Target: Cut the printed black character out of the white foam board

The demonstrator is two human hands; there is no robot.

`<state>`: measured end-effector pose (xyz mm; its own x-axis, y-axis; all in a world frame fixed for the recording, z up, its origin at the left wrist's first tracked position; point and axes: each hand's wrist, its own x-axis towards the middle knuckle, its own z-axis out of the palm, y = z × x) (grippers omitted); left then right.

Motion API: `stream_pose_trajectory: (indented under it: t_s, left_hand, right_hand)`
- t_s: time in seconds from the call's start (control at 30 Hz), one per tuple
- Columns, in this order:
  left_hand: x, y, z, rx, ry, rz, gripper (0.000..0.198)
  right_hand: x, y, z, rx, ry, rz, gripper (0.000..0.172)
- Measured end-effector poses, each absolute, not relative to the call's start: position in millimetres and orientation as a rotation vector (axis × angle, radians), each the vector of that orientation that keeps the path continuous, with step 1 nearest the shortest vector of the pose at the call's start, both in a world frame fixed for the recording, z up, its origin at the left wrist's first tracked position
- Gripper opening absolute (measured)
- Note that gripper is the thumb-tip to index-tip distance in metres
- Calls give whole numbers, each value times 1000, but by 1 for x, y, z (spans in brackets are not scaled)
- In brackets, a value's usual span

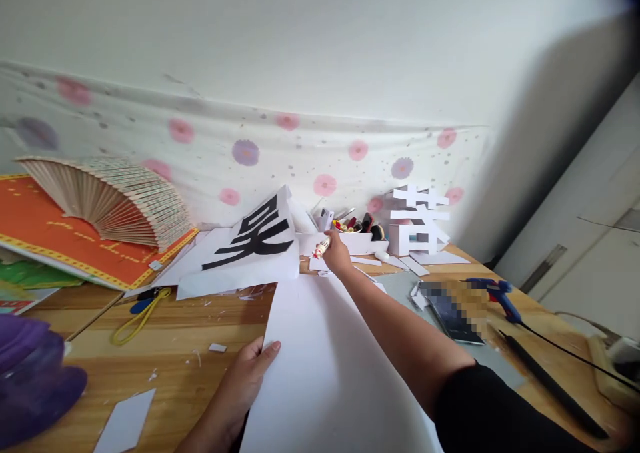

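Note:
My left hand (pixel 250 373) grips the left edge of a large white sheet (pixel 320 346), its thumb on top and its fingers behind. My right hand (pixel 337 254) reaches across the sheet toward the back of the table. Its fingers are closed on a small white and gold trinket (pixel 321 247) with red bits, whose exact kind I cannot make out. Just behind that hand stands a white box (pixel 357 244) holding small tools and odds and ends. To its left leans a paper (pixel 200 285) printed with a bold black character (pixel 255 240).
A white cut-out character (pixel 417 223) stands at the back right. On the right lie a glue gun (pixel 500 296), a dark flat device (pixel 457 320) and a black rod (pixel 550 380). A folding fan (pixel 115 203) rests on an orange board (pixel 45 220). White scraps (pixel 125 420) litter the wooden table (pixel 170 353).

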<state>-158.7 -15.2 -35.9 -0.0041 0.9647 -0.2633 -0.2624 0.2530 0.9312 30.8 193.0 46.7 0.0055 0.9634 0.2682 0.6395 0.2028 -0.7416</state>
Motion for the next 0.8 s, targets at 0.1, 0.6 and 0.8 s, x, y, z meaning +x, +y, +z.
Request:
stream_pose_trajectory:
  t_s: [0.1, 0.6, 0.8]
  left_hand:
    - [-157, -16, -32, 828, 1162, 1136, 61]
    - [-148, 41, 9, 1854, 1808, 638, 37]
    - [-124, 57, -5, 1896, 1769, 750, 30]
  right_hand:
    - [75, 183, 30, -1519, -1714, 554, 47]
    - [162, 263, 89, -1505, -1432, 480, 24]
    - [144, 311, 93, -1504, -1475, 406, 18]
